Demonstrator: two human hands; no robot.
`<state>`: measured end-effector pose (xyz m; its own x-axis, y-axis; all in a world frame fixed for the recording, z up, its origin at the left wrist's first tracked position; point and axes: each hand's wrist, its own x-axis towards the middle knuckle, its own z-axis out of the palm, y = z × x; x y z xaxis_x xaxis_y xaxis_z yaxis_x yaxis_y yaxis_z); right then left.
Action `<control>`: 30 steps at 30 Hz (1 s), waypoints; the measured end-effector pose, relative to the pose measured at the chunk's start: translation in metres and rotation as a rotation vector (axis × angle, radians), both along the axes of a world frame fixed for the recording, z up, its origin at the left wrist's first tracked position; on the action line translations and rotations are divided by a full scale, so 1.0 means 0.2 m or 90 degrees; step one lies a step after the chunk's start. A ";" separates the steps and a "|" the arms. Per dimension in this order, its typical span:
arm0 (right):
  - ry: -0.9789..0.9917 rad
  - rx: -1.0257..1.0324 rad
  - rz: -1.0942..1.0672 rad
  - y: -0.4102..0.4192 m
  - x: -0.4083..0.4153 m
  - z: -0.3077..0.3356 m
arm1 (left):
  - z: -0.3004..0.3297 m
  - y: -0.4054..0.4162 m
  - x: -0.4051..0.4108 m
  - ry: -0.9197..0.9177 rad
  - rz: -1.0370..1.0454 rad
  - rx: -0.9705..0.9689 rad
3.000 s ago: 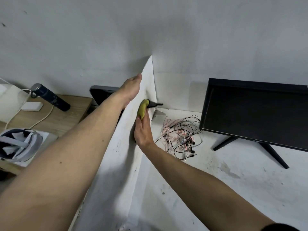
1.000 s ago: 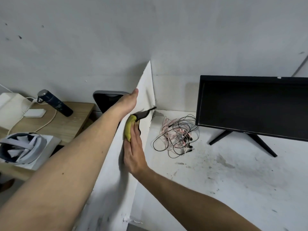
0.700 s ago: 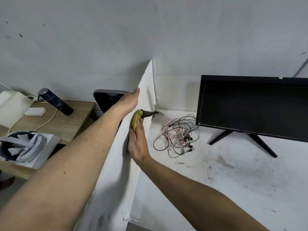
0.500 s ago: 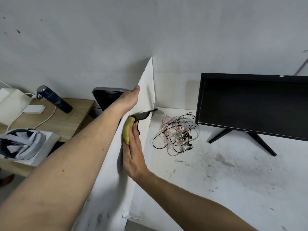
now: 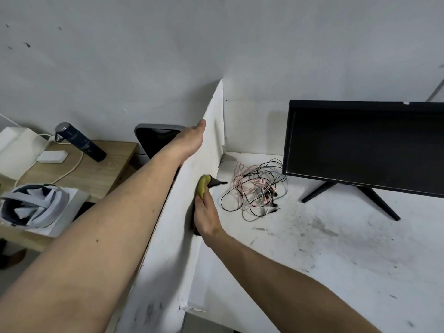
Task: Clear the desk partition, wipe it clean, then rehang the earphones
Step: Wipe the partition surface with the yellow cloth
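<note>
A white desk partition [image 5: 177, 236] runs away from me between two desks. My left hand [image 5: 191, 139] rests on its top edge, with the fingers lying over the far side out of sight. My right hand [image 5: 205, 216] presses a yellow and black cloth [image 5: 204, 186] flat against the partition's right face, fingers straight. A tangle of pink, black and white earphones [image 5: 254, 191] lies on the white desk [image 5: 336, 260] near the back corner.
A black monitor [image 5: 365, 145] on a stand fills the right back of the dirty white desk. Left of the partition, a wooden desk [image 5: 96, 169] carries a dark bottle [image 5: 79, 141], a white adapter with cable, and a headset [image 5: 33, 205]. A dark chair back [image 5: 153, 138] stands behind the partition.
My right hand has kept rubbing the cloth back and forth along the partition's right face and now sits lower on it. My left hand stays on the top edge.
</note>
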<state>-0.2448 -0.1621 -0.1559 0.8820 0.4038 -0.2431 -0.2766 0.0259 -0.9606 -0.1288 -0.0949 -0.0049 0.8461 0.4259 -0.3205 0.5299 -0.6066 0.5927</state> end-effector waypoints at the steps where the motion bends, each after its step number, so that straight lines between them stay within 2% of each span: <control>1: -0.040 0.004 -0.008 0.00 0.00 0.05 | 0.00 0.00 0.00 0.001 0.002 -0.001; 5: -0.182 -0.004 -0.023 -0.03 -0.07 0.16 | 0.01 -0.01 -0.01 0.001 0.008 -0.006; 8: -0.229 -0.018 -0.008 -0.05 -0.13 0.13 | 0.01 -0.02 -0.01 -0.001 0.001 0.003; 11: -0.203 -0.038 0.013 -0.09 -0.14 0.07 | 0.01 -0.02 -0.01 0.002 0.006 0.006; 15: -0.089 -0.079 0.037 -0.08 -0.12 -0.02 | 0.02 0.00 -0.03 0.003 0.026 -0.015; 19: -0.026 -0.059 0.032 -0.10 -0.05 0.00 | 0.02 0.03 -0.05 0.006 0.048 -0.039; 25: -0.067 -0.048 0.029 -0.05 -0.08 0.06 | 0.00 0.04 -0.07 0.003 0.058 -0.035; 30: -0.194 -0.042 0.026 -0.09 -0.17 0.05 | 0.00 0.06 -0.08 0.002 0.060 -0.022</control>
